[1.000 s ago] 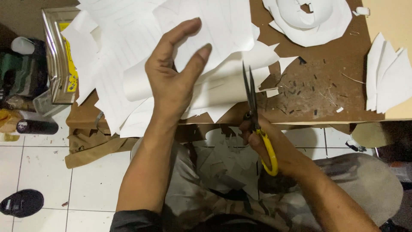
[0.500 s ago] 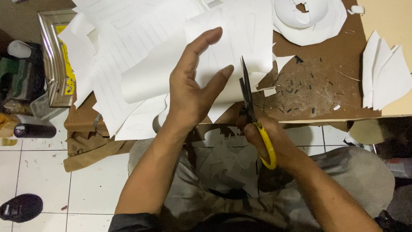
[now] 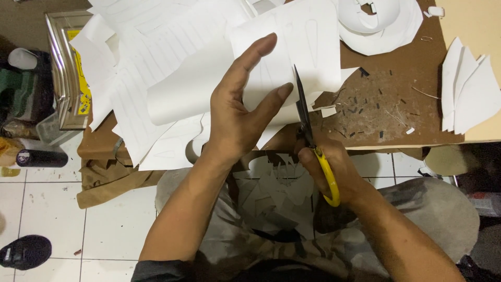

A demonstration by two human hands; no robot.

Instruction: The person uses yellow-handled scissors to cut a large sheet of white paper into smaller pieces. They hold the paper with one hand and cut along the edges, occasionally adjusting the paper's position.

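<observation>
Scissors [image 3: 305, 112], dark-bladed and yellow-handled, slicing thin white paper [image 3: 292, 42].

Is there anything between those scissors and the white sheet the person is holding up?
Nothing visible. The scissors in the right hand point up with their dark blades already at the lower edge of the white sheet, just beside the thumb of the left hand that holds the sheet.

Yellow-handled scissors [image 3: 308, 130] in white paper sheet [image 3: 292, 47]
</observation>
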